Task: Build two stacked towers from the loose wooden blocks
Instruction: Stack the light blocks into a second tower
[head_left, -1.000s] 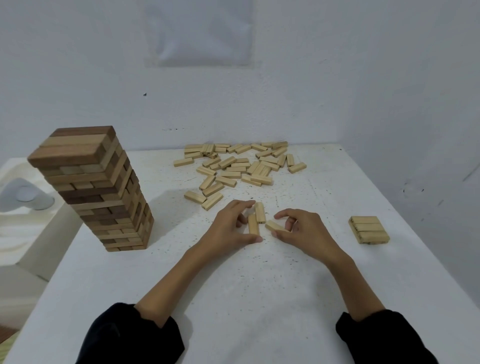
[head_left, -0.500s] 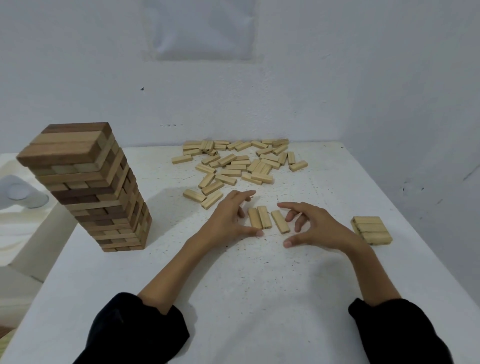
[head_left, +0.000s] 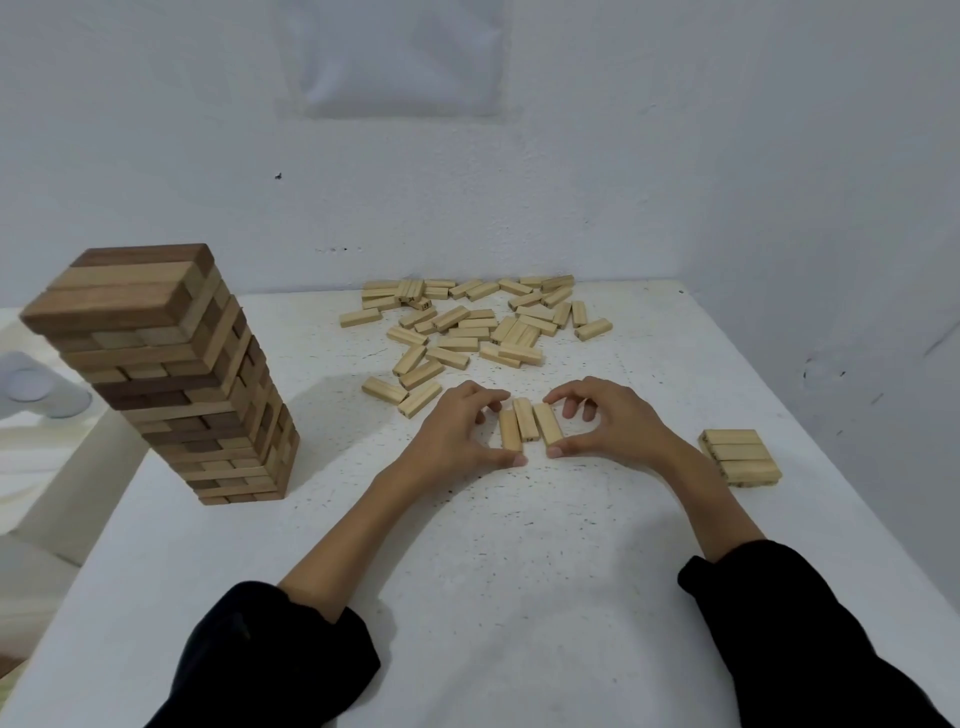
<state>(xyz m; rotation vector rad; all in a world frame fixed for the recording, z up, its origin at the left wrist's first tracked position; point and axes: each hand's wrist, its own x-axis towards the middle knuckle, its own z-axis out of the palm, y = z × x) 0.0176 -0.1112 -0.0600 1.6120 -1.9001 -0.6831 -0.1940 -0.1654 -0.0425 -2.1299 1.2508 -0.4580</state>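
Note:
Three pale wooden blocks (head_left: 530, 427) lie side by side on the white table (head_left: 519, 571), long sides touching. My left hand (head_left: 457, 436) curls round the row from the left, thumb at the near ends and index finger at the far ends. From the right, my right hand (head_left: 610, 426) curls round the row the same way. A pile of several loose pale blocks (head_left: 478, 325) lies behind them. At the left stands a tall tower (head_left: 171, 374) of mixed dark and pale blocks. A low stack of pale blocks (head_left: 740, 457) sits at the right.
Two loose blocks (head_left: 402, 395) lie just left of my left hand. White walls close off the table at the back and right. The table's left edge drops to a lower pale surface (head_left: 47, 436). Bare tabletop lies between my forearms.
The third block, angled apart a moment ago, now sits against the other two. Both hands have closed in round the row from either side.

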